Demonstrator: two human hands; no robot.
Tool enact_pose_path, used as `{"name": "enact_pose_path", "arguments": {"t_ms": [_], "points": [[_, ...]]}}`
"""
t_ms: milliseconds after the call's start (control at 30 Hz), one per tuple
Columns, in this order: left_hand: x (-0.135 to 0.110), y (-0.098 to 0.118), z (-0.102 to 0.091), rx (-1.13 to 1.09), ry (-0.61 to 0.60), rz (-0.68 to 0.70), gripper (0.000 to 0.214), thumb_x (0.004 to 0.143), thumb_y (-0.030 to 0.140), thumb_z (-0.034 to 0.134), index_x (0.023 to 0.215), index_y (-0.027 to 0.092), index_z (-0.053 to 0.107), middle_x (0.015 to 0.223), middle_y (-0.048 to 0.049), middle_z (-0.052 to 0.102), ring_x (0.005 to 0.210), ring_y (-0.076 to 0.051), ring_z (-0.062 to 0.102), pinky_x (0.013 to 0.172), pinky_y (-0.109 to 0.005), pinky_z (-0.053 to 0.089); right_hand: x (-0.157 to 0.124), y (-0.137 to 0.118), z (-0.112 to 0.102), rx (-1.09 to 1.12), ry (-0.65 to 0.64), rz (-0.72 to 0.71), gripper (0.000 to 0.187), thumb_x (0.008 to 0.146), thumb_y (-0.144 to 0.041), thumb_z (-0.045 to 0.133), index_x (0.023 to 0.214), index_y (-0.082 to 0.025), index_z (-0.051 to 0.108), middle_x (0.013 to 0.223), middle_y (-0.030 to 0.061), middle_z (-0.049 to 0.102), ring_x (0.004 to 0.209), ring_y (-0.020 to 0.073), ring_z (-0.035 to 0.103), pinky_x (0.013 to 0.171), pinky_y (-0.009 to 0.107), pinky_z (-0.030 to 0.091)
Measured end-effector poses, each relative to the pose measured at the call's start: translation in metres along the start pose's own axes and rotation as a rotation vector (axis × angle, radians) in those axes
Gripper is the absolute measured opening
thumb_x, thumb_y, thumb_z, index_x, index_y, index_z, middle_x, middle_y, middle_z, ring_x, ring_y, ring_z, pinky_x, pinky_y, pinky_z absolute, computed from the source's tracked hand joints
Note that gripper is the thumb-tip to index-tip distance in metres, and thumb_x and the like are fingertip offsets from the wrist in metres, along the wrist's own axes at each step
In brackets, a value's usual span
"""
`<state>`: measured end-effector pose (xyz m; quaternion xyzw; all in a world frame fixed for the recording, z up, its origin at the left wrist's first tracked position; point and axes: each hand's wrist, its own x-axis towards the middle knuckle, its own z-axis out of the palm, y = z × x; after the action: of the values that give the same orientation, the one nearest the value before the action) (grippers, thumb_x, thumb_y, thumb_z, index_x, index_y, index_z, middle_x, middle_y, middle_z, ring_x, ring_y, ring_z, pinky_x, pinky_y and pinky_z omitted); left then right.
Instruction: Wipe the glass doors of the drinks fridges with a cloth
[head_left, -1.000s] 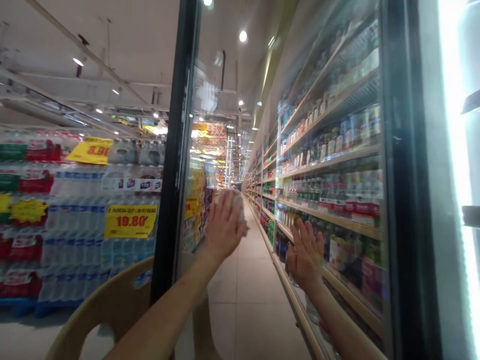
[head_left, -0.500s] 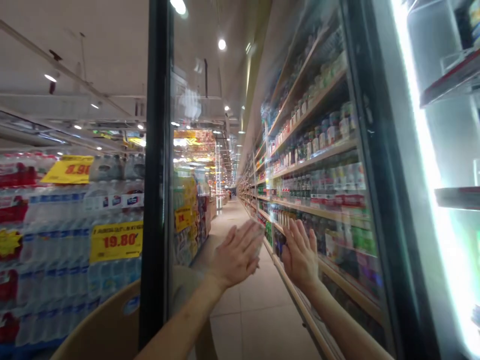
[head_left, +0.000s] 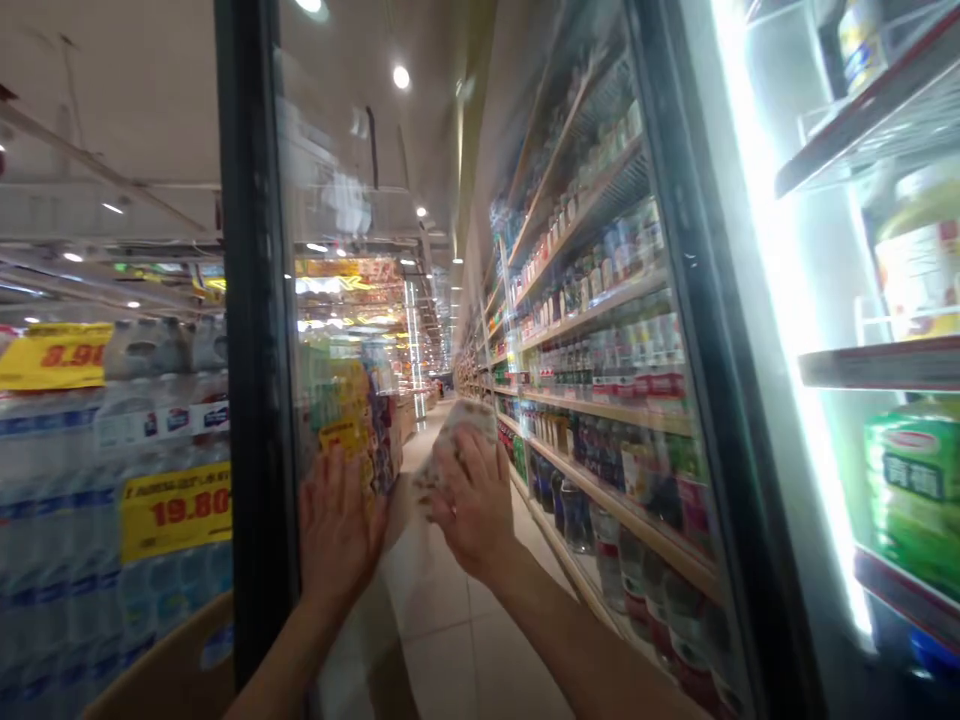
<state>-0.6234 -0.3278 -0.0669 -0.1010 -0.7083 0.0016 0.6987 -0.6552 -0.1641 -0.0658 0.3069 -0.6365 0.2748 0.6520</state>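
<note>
A glass cooler door (head_left: 352,600) with a dark frame (head_left: 255,400) stands open in front of me. Close to its left upright, my left hand (head_left: 341,525) lies flat on the glass, fingers stretched and holding nothing. My right hand (head_left: 476,505), right of it, presses a light, patterned cloth (head_left: 466,415) against the pane. The cloth shows beyond the fingertips and along the left side of that hand; its rest is hidden beneath the palm and blurred.
The lit cooler with shelves (head_left: 877,365) is at the right, holding a green bottle (head_left: 915,490). Stacked water bottles (head_left: 60,540) with yellow price signs (head_left: 176,510) stand at the left, near a tan bin (head_left: 169,660). Through the glass, a tiled aisle (head_left: 435,620) and stocked shelves appear.
The cloth, earlier at my left hand, is now under my right hand. Both hands have shifted left on the glass. The view has turned right, showing more of the cooler.
</note>
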Motion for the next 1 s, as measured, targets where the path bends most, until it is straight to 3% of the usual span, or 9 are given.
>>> {"name": "enact_pose_path", "arguments": {"t_ms": [100, 200, 300, 367, 600, 700, 833, 900, 1000], "points": [[-0.012, -0.012, 0.002, 0.125, -0.050, 0.049, 0.065, 0.090, 0.031, 0.043, 0.146, 0.025, 0.011, 0.152, -0.0114, 0.020, 0.141, -0.027, 0.014, 0.113, -0.051, 0.015, -0.002, 0.014, -0.002, -0.141, 0.016, -0.084, 0.034, 0.082, -0.033, 0.055, 0.116, -0.027, 0.057, 0.129, 0.0061, 0.053, 0.125, 0.0213, 0.040, 0.113, 0.048, 0.012], [-0.014, -0.010, 0.005, 0.147, -0.045, 0.050, 0.065, 0.090, 0.031, 0.042, 0.146, 0.025, 0.010, 0.152, -0.0114, 0.020, 0.141, -0.027, 0.014, 0.113, -0.050, 0.017, -0.022, 0.078, -0.041, -0.246, 0.047, -0.171, 0.028, 0.082, -0.024, 0.053, 0.108, -0.028, 0.061, 0.126, 0.0037, 0.056, 0.126, 0.0184, 0.041, 0.114, 0.044, 0.009], [-0.012, -0.008, 0.007, 0.169, -0.031, 0.055, 0.069, 0.089, 0.031, 0.044, 0.147, 0.023, 0.008, 0.152, -0.0123, 0.019, 0.141, -0.028, 0.014, 0.112, -0.052, 0.018, -0.047, 0.150, -0.085, -0.393, 0.173, 0.098, 0.033, 0.083, -0.019, 0.044, 0.112, -0.023, 0.060, 0.133, 0.0081, 0.051, 0.131, 0.0230, 0.037, 0.110, 0.050, 0.017], [-0.013, -0.002, 0.010, 0.184, -0.015, 0.047, 0.071, 0.088, 0.028, 0.045, 0.147, 0.022, 0.006, 0.152, -0.0132, 0.019, 0.142, -0.028, 0.012, 0.112, -0.053, 0.018, -0.054, 0.166, -0.091, -0.414, 0.277, 0.239, 0.040, 0.084, -0.021, 0.041, 0.121, -0.020, 0.054, 0.138, 0.0120, 0.047, 0.134, 0.0269, 0.033, 0.107, 0.054, 0.022], [-0.017, 0.039, 0.027, 0.170, -0.046, 0.054, 0.072, 0.087, 0.028, 0.048, 0.147, 0.022, 0.008, 0.149, -0.0129, 0.025, 0.141, -0.027, 0.014, 0.112, -0.055, 0.013, -0.047, 0.051, -0.015, -0.251, -0.027, -0.156, 0.044, 0.084, -0.022, 0.047, 0.127, -0.023, 0.050, 0.133, 0.0049, 0.053, 0.138, 0.0190, 0.026, 0.116, 0.045, 0.008], [-0.019, 0.043, 0.029, 0.166, -0.035, 0.056, 0.071, 0.087, 0.029, 0.049, 0.146, 0.022, 0.010, 0.148, -0.0123, 0.028, 0.141, -0.025, 0.015, 0.113, -0.052, 0.013, -0.052, 0.076, -0.030, -0.325, -0.015, -0.137, 0.045, 0.086, -0.020, 0.044, 0.130, -0.024, 0.049, 0.133, 0.0046, 0.054, 0.137, 0.0188, 0.028, 0.116, 0.045, 0.007], [-0.020, 0.040, 0.031, 0.161, -0.010, 0.050, 0.071, 0.087, 0.030, 0.049, 0.146, 0.021, 0.012, 0.147, -0.0132, 0.031, 0.141, -0.026, 0.016, 0.113, -0.053, 0.013, -0.053, 0.145, -0.069, -0.475, 0.184, 0.226, 0.053, 0.089, -0.024, 0.037, 0.142, -0.023, 0.033, 0.143, 0.0124, 0.039, 0.138, 0.0287, 0.026, 0.108, 0.057, 0.019], [-0.020, 0.039, 0.032, 0.151, -0.020, 0.040, 0.071, 0.087, 0.030, 0.049, 0.146, 0.021, 0.012, 0.147, -0.0134, 0.031, 0.141, -0.027, 0.017, 0.113, -0.054, 0.014, -0.051, 0.143, -0.068, -0.473, 0.220, 0.296, 0.054, 0.089, -0.025, 0.036, 0.143, -0.020, 0.031, 0.144, 0.0145, 0.037, 0.138, 0.0307, 0.024, 0.106, 0.059, 0.020], [-0.019, 0.040, 0.032, 0.129, -0.041, 0.027, 0.071, 0.087, 0.030, 0.048, 0.146, 0.022, 0.011, 0.148, -0.0132, 0.030, 0.140, -0.028, 0.017, 0.112, -0.054, 0.014, -0.057, 0.094, -0.041, -0.362, 0.045, 0.038, 0.049, 0.088, -0.024, 0.040, 0.136, -0.019, 0.043, 0.139, 0.0109, 0.046, 0.139, 0.0245, 0.023, 0.113, 0.051, 0.012]]}}
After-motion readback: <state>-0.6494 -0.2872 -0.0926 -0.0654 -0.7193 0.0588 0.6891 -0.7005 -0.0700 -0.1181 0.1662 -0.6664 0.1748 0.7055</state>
